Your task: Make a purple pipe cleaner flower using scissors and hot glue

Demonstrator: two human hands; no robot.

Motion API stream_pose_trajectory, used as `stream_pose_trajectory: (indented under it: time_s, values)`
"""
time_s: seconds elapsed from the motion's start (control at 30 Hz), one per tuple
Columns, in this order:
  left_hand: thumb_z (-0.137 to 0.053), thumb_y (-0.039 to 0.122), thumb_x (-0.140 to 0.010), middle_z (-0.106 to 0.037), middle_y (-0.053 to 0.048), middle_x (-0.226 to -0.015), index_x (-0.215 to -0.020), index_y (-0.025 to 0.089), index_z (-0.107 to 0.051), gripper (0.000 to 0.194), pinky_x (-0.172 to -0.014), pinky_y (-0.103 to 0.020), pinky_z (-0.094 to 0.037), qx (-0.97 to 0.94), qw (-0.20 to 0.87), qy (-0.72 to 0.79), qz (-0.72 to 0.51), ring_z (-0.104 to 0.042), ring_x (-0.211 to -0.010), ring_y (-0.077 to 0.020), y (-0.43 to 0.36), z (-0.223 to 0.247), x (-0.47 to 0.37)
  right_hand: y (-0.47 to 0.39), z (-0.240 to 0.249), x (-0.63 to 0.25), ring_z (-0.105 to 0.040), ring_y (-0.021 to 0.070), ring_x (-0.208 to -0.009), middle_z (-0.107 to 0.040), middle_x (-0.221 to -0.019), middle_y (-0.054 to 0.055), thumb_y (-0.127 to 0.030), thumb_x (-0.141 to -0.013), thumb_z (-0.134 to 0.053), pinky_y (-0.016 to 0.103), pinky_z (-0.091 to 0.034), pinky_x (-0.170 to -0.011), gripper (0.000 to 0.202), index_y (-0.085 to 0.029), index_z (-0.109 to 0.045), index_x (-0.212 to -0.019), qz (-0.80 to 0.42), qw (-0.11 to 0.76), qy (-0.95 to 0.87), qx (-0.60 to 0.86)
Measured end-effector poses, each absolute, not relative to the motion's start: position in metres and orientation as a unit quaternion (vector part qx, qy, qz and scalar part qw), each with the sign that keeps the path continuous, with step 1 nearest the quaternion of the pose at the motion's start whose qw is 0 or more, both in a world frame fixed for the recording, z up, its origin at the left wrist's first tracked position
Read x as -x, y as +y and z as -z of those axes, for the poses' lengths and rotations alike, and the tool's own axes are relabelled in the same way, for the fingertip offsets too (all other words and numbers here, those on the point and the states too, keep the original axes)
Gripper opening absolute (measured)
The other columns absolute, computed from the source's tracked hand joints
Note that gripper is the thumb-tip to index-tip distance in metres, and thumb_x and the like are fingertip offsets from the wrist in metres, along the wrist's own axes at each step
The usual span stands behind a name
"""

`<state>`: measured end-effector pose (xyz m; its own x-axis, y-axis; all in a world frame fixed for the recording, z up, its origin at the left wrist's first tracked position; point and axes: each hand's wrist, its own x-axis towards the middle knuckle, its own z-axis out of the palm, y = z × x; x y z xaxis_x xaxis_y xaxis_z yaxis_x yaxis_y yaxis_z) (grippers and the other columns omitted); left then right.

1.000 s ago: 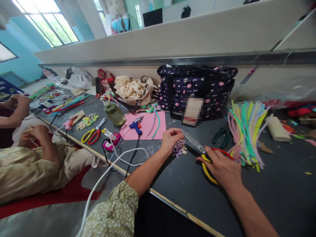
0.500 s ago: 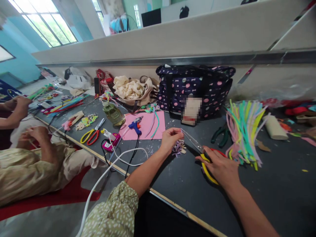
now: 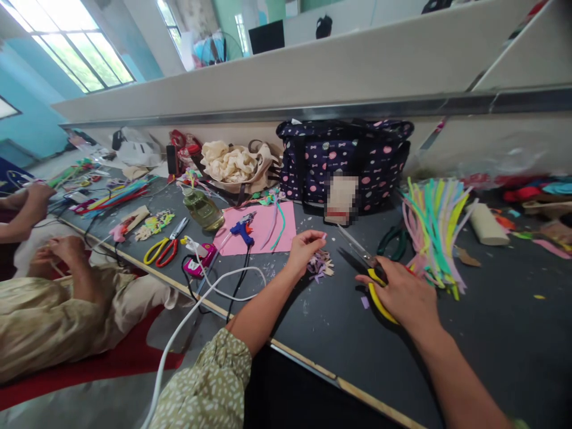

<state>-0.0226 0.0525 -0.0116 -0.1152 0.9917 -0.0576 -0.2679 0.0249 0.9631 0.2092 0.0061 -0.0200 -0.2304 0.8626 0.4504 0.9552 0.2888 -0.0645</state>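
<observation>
My left hand (image 3: pixel 304 251) pinches a small lilac piece (image 3: pixel 324 236) at its fingertips, just above a small pile of lilac and cream snippets (image 3: pixel 320 266). My right hand (image 3: pixel 404 292) is wrapped round the yellow-and-red handles of scissors (image 3: pixel 376 298), whose blades point up and left, apart from my left hand. One loose lilac scrap (image 3: pixel 365 302) lies on the dark table below the blades. Right of the scissors stands a bundle of pastel strips (image 3: pixel 435 232), with green-handled pliers (image 3: pixel 392 243) beside it.
Left of my arm are a pink sheet (image 3: pixel 286 229), a blue glue gun (image 3: pixel 242 231), a bottle (image 3: pixel 203 210), other scissors (image 3: pixel 166 245) and a white cable (image 3: pixel 179 328). A patterned bag (image 3: pixel 344 155) stands behind. Another person's hands (image 3: pixel 62 253) are at the left.
The scissors have come away from my left hand, and a lilac scrap now lies on the table below them. The piece in my left fingertips looks shorter. The view has shifted slightly.
</observation>
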Motion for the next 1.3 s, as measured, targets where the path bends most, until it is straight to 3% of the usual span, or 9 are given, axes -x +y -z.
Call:
stream_pose_trajectory:
  time_s: [0.17,0.33,0.47,0.7,0.87,1.13,1.3]
  values:
    - [-0.066,0.022,-0.065,-0.066,-0.001,-0.072,-0.078,0.015,-0.073,0.016,-0.063,-0.023,-0.040,-0.490,0.441,0.522,-0.541,-0.052,-0.064,-0.0103,0.056,0.014,0.029,0.011,0.026,-0.216,-0.060,0.0191,-0.070,-0.069,-0.084,0.008,-0.066,-0.086,-0.045,0.027,-0.026,-0.055,0.054,-0.018,-0.064,-0.103,0.122,0.233,-0.762,0.591]
    - [-0.054,0.017,-0.070,-0.065,-0.001,-0.068,-0.069,0.016,-0.072,0.018,-0.062,-0.025,-0.040,-0.572,0.408,0.538,-0.465,-0.054,-0.064,-0.0131,0.058,0.019,0.032,0.014,0.026,-0.219,-0.059,0.0180,-0.070,-0.067,-0.081,0.006,-0.063,-0.086,-0.048,0.027,-0.029,-0.057,0.050,-0.019,-0.064,-0.102,0.108,0.277,-0.747,0.595]
    - [-0.051,0.017,-0.075,-0.064,-0.003,-0.070,-0.061,0.017,-0.068,0.021,-0.072,-0.028,-0.043,-0.605,0.338,0.532,-0.488,-0.058,-0.074,-0.0156,0.061,0.022,0.034,0.016,0.026,-0.221,-0.057,0.0162,-0.067,-0.063,-0.073,0.004,-0.061,-0.085,-0.051,0.026,-0.032,-0.057,0.047,-0.018,-0.065,-0.100,0.102,0.302,-0.739,0.593]
    - [-0.064,0.020,-0.076,-0.064,-0.003,-0.081,-0.076,0.019,-0.068,0.004,-0.081,-0.032,-0.041,-0.714,0.223,0.473,-0.465,-0.055,-0.084,-0.0170,0.050,0.017,0.021,0.021,0.031,-0.224,-0.053,0.0137,-0.060,-0.061,-0.068,0.001,-0.068,-0.082,-0.050,0.024,-0.030,-0.054,0.052,-0.020,-0.066,-0.094,0.054,0.331,-0.703,0.627]
    - [-0.061,0.034,-0.085,-0.064,-0.006,-0.092,-0.091,0.023,-0.073,0.018,-0.086,-0.034,-0.040,-0.850,0.251,0.336,-0.318,-0.054,-0.092,-0.0182,0.032,0.013,0.004,0.022,0.030,-0.224,-0.052,0.0138,-0.059,-0.059,-0.066,0.002,-0.067,-0.084,-0.046,0.024,-0.029,-0.054,0.052,-0.019,-0.066,-0.093,0.050,0.332,-0.696,0.635]
    - [-0.052,0.034,-0.091,-0.062,-0.007,-0.107,-0.111,0.028,-0.069,0.027,-0.085,-0.031,-0.039,-0.932,0.186,0.254,-0.180,-0.049,-0.100,-0.0193,0.016,0.014,-0.016,0.019,0.024,-0.219,-0.053,0.0145,-0.058,-0.059,-0.065,0.002,-0.067,-0.084,-0.046,0.024,-0.031,-0.055,0.052,-0.018,-0.066,-0.090,0.048,0.331,-0.706,0.624]
    - [-0.054,0.032,-0.090,-0.062,-0.006,-0.103,-0.096,0.026,-0.072,0.020,-0.080,-0.030,-0.039,-0.957,0.124,0.219,-0.147,-0.048,-0.099,-0.0199,0.012,0.017,-0.021,0.020,0.027,-0.220,-0.054,0.0148,-0.060,-0.060,-0.066,0.002,-0.066,-0.083,-0.049,0.024,-0.032,-0.056,0.051,-0.019,-0.066,-0.092,0.047,0.326,-0.708,0.625]
